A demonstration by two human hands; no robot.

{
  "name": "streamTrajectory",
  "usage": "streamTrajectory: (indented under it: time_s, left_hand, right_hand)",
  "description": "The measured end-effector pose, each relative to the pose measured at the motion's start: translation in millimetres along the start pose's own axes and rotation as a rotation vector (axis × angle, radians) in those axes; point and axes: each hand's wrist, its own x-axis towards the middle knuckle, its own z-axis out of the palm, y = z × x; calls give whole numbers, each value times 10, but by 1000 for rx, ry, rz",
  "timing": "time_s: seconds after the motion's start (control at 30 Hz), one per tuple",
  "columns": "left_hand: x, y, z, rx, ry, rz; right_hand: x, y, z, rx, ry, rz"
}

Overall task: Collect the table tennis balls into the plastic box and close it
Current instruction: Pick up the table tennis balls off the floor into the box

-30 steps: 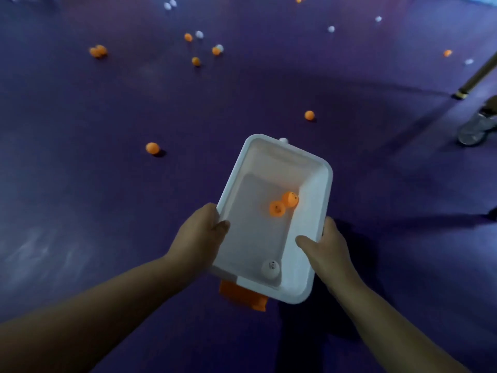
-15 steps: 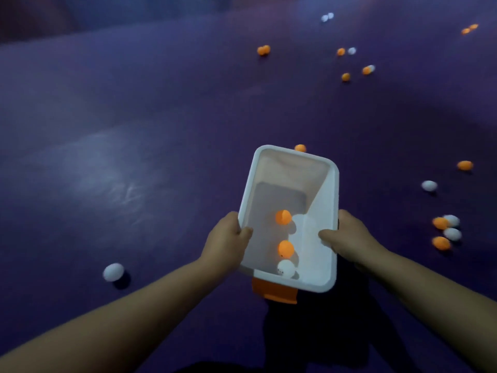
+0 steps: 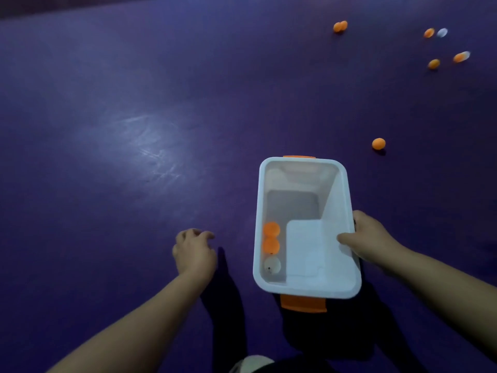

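Right hand (image 3: pixel 369 242) grips the plastic box (image 3: pixel 341 254) by its right rim; left hand (image 3: pixel 195 251) hangs loose-fingered beside it, holding nothing. Inside, along the left wall: two orange balls (image 3: pixel 271 236), one white ball (image 3: pixel 272 265).

The floor (image 3: pixel 107 76) is a smooth, dark purple sheet that fills nearly the whole view. Left of centre a pale glare (image 3: pixel 142 138) lies on it, and fine scuffs (image 3: pixel 164 170) show as thin, light, curved lines within and just below that bright patch. Along the top left edge runs a darker strip (image 3: pixel 40 6), where the floor seems to meet another surface. A black shadow (image 3: pixel 228 313) spreads over the floor at the lower middle. At the very bottom edge, within that shadow, sits a rounded pale object (image 3: pixel 252 363), possibly a shoe tip, too cropped to tell.
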Motion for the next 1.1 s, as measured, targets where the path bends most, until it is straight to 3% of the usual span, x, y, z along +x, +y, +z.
streamTrajectory:
  time_s: [0.13,0.23,0.43,0.6,0.73,0.83,0.93,1.1]
  left_hand:
    - [120,-181,126,-115,-74,-20]
    - [113,-64,131,-229,-39,11]
    - [-220,1016,-397,-799,-17,426]
    - [-370,1500,-552,-612,-79,824]
    - [-288,1747,-399,-521,-67,619]
    - [-258,1917,-229,-578,-217,476]
    - [-281,2169,-70,-628,-313,504]
    - [-205,2801,187,-426,-305,545]
  right_hand:
    - [-84,-23,20,0,38,54]
    - [-180,-9,-11,3,89,92]
    - [-402,-19,-224,-32,160,159]
    - [-506,-33,-587,-90,204,190]
    - [-498,151,-802,17,273,211]
    - [-406,392,-876,74,293,227]
    - [-228,689,-1004,92,294,250]
    - [77,1240,-1316,174,310,288]
